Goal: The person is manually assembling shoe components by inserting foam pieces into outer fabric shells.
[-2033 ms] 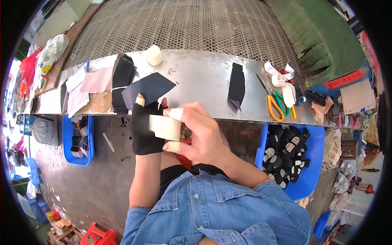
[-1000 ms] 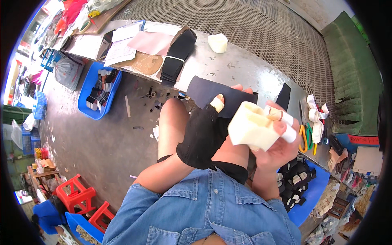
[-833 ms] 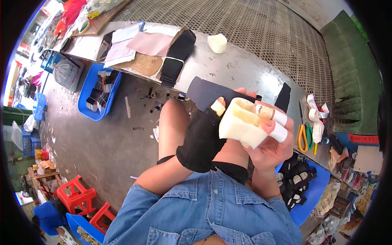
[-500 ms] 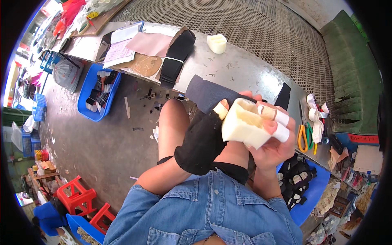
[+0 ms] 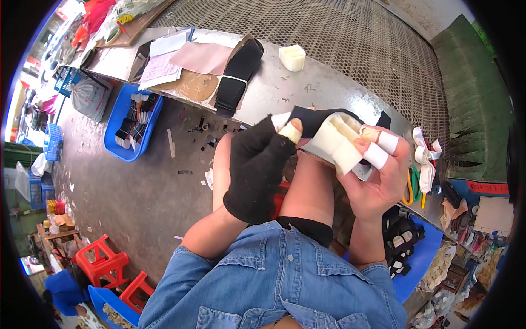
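My right hand (image 5: pixel 381 189), with white tape round some fingers, grips a cream-coloured hollow block (image 5: pixel 338 147) above the bench's near edge. A dark strip of sheet material (image 5: pixel 313 122) runs along the far side of the block; how far it wraps round is hidden. In a black fingerless glove, my left hand (image 5: pixel 253 172) pinches the strip's left end between thumb and fingers, a little apart from the block. A second cream block (image 5: pixel 292 58) stands on the metal bench (image 5: pixel 315 82).
Stacked dark pieces (image 5: pixel 238 74) and a pink sheet (image 5: pixel 200 57) lie at the bench's left. Orange-handled scissors (image 5: pixel 406 189) rest at the right. Blue bins (image 5: pixel 112 137) stand at floor level on both sides. Red stools (image 5: pixel 101 260) are lower left. Wire mesh (image 5: pixel 329 38) lies beyond the bench.
My left hand has drawn away from the block to the left, with the strip's end in its fingers. The block and my right hand have shifted slightly right, and the strip has turned.
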Tool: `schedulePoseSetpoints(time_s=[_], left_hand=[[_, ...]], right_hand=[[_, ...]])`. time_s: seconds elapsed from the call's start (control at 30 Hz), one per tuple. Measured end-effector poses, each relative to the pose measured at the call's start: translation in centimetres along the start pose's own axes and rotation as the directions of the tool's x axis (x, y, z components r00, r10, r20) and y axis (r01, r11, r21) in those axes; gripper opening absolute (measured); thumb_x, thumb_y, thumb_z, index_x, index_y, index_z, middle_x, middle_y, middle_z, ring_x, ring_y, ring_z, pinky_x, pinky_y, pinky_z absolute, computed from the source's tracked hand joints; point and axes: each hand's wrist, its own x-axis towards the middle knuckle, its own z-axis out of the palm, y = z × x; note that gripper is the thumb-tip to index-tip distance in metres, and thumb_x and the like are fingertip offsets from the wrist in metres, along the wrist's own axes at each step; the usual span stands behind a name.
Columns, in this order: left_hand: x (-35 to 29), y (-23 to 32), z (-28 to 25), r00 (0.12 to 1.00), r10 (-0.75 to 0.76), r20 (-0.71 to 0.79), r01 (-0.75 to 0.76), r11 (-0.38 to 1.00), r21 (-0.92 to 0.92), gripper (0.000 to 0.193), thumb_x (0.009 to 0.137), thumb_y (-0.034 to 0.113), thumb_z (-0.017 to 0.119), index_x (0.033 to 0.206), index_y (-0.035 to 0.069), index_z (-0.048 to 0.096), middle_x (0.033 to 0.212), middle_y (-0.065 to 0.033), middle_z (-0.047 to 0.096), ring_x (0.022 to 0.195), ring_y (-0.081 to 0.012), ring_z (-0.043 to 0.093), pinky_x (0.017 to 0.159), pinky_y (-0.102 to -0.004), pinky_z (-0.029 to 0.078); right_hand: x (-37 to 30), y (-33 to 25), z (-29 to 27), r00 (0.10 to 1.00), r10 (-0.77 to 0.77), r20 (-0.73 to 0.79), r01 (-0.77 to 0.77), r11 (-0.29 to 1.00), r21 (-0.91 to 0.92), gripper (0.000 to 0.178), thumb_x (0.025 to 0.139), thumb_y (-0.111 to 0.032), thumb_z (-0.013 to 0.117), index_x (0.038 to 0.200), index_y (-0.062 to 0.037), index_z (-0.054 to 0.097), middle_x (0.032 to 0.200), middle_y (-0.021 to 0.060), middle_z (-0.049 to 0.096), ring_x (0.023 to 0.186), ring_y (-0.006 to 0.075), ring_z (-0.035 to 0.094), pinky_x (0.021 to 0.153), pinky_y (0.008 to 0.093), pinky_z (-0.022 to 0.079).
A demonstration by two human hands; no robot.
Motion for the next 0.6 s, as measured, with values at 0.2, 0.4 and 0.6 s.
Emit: schedulePoseSetpoints(time_s=[0.2,0.4,0.6], left_hand=[[-0.2,-0.7,0.5,0.997,0.065,0.032,-0.067,0.997,0.048,0.028,0.096,0.014,0.057,0.120,0.000,0.063,0.106,-0.0040,0.069,0.090,-0.0082,0.061,0.076,-0.0229,0.049],[0.8,-1.9,0.0,0.867,0.469,0.167,-0.498,0.832,0.245,0.033,0.088,0.001,0.063,0.121,-0.002,0.061,0.114,-0.0127,0.067,0.103,-0.0162,0.064,0.088,-0.0274,0.049],[2.3,-0.7,-0.5,0.578,0.693,0.431,-0.784,0.325,0.528,0.027,0.066,-0.008,0.073,0.088,0.004,0.064,0.104,-0.0103,0.069,0.114,-0.0370,0.059,0.086,-0.0376,0.053]], right_hand=[[0.6,-0.3,0.4,1.000,-0.018,-0.025,0.016,0.995,-0.103,0.046,0.050,0.000,0.079,0.094,-0.0061,0.068,0.096,0.0092,0.058,0.088,0.0264,0.060,0.071,0.0335,0.046],[0.4,-0.7,1.0,0.997,0.054,-0.062,-0.060,0.993,-0.098,0.048,0.049,-0.001,0.078,0.096,-0.0057,0.067,0.095,0.0095,0.058,0.084,0.0259,0.059,0.069,0.0327,0.047],[0.1,-0.5,1.3,0.983,0.176,-0.055,-0.178,0.984,-0.015,0.050,0.048,-0.001,0.075,0.097,-0.0034,0.066,0.091,0.0100,0.057,0.079,0.0237,0.059,0.066,0.0311,0.047]])
